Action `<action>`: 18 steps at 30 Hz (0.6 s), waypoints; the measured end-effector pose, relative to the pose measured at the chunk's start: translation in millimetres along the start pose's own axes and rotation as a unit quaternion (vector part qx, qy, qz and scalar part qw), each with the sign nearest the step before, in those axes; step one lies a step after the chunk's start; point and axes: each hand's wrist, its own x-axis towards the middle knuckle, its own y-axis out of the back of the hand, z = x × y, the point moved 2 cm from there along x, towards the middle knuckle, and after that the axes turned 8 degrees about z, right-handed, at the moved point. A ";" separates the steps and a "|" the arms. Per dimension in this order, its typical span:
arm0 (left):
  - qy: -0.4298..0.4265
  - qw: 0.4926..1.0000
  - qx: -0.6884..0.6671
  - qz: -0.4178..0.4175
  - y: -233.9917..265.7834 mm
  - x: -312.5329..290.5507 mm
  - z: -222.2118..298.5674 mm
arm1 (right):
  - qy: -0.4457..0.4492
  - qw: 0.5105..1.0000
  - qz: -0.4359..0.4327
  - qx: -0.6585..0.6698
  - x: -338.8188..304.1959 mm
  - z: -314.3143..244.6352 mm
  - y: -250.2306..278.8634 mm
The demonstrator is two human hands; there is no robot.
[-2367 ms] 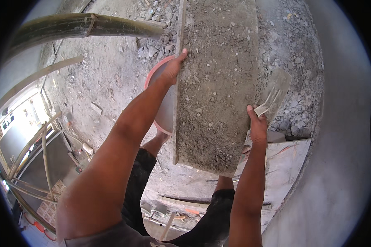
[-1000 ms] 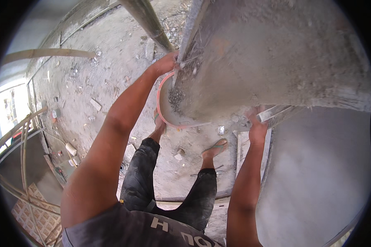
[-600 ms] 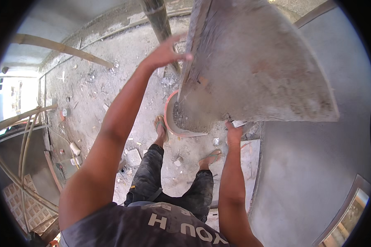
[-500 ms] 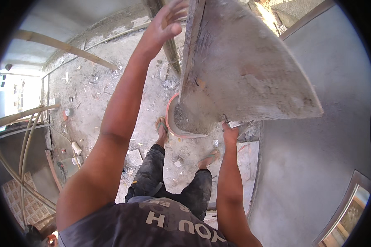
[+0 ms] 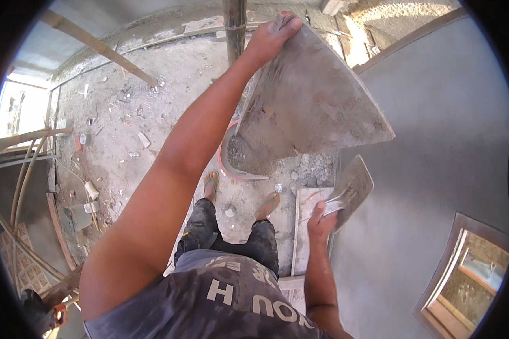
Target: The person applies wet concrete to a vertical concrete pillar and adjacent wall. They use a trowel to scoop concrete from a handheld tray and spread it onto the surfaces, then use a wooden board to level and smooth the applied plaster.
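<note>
The fingers of the left hand [image 5: 272, 38] are bent over the top edge of a board [image 5: 322, 104], and the thumb lies along this edge, so the hand is holding it. The fingers of the right hand [image 5: 320, 223] are closed around the handle of a trowel [image 5: 356, 186]; its flat blade stands up beyond the thumb, tilted, near the grey wall [image 5: 424, 147]. The board is below and to the right of the left fingers, standing in a slant, and its lower end goes down into a tub [image 5: 225, 167] with an orange rim. Whether it touches the bottom there, I cannot tell. Grey rubble [image 5: 240, 155] lies inside the tub. A bamboo pole [image 5: 234, 34] is just beside the left fingers, on their left side. Beyond the right fingers, in the forward direction, there is loose gravel [image 5: 315, 168] on the floor, and to their left lies a pale panel [image 5: 303, 226]. Two sandalled feet [image 5: 267, 204] are between the tub and the right hand. Farther right of these fingers, a window [image 5: 464, 282] opens in the wall.
</note>
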 end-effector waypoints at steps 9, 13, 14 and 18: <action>0.012 1.000 -0.003 -0.014 17.0 2.1 -4.8 | -0.025 0.949 -0.140 -0.282 86.8 -24.1 -54.5; 0.024 0.998 -0.046 -0.025 18.4 9.6 -17.7 | 0.085 0.901 -0.242 -0.350 58.4 68.8 -122.6; 0.000 0.998 -0.054 -0.016 11.6 16.2 -9.3 | 0.117 0.892 -0.237 -0.366 64.5 94.0 -125.1; -0.037 0.997 -0.012 -0.074 31.1 -7.9 -16.7 | 0.028 0.946 -0.265 -0.182 20.7 13.0 -130.5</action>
